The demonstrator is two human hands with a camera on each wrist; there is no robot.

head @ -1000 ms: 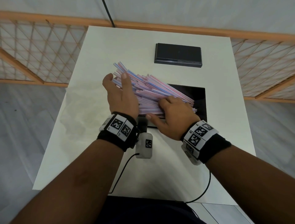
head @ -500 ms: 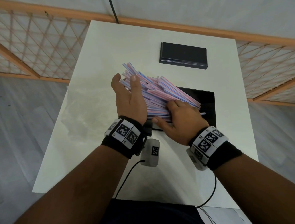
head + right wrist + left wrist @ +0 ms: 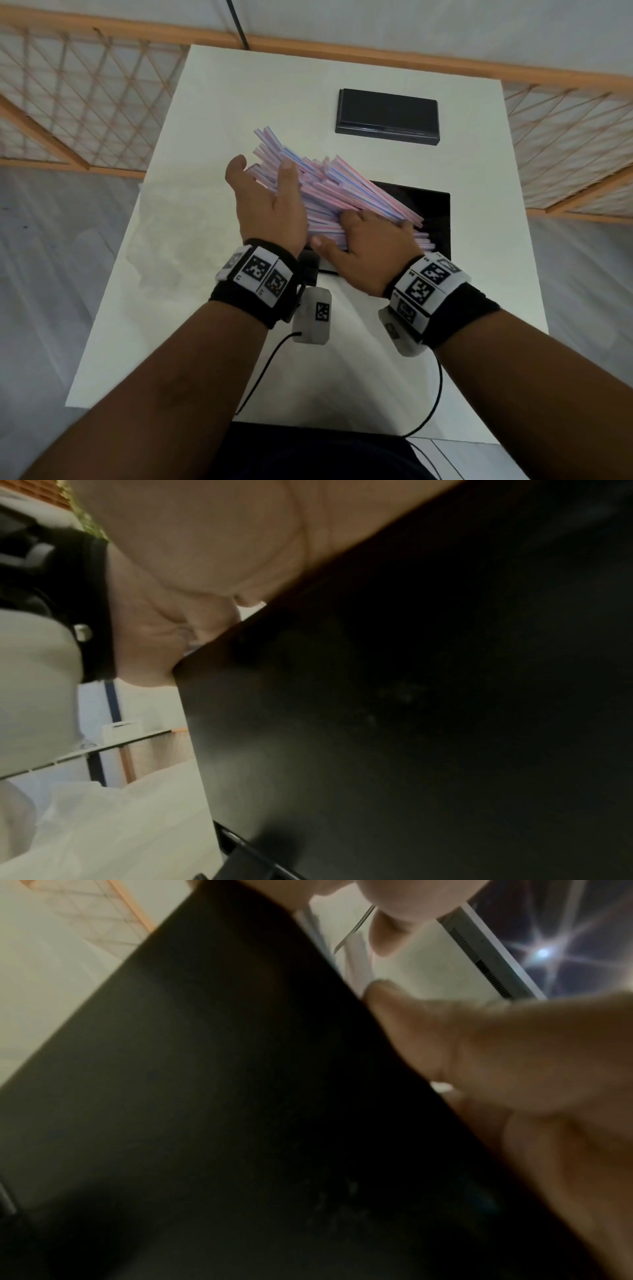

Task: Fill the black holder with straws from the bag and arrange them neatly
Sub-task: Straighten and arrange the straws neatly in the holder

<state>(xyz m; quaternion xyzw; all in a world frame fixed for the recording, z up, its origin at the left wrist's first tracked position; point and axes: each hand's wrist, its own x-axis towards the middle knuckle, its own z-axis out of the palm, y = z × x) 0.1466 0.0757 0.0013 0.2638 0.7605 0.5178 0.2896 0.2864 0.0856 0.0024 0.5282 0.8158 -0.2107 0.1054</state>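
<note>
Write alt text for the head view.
Two hands grip a slanted bundle of pink-and-blue straws over a black holder on a white table: left hand at the raised end, right hand at the low end. A flat black box lies farther back.

No words or numbers legible here: just square black-and-white code tags on the left wristband (image 3: 260, 274), the right wristband (image 3: 428, 284) and the small grey box (image 3: 313, 315); tiny characters beside them too blurred.

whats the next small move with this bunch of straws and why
Probably lower the raised end with the left hand until the straws lie level in the black holder. The bundle slants: its right end is low over the holder under the right hand, while its left end sticks up and out past the holder's left edge.
</note>
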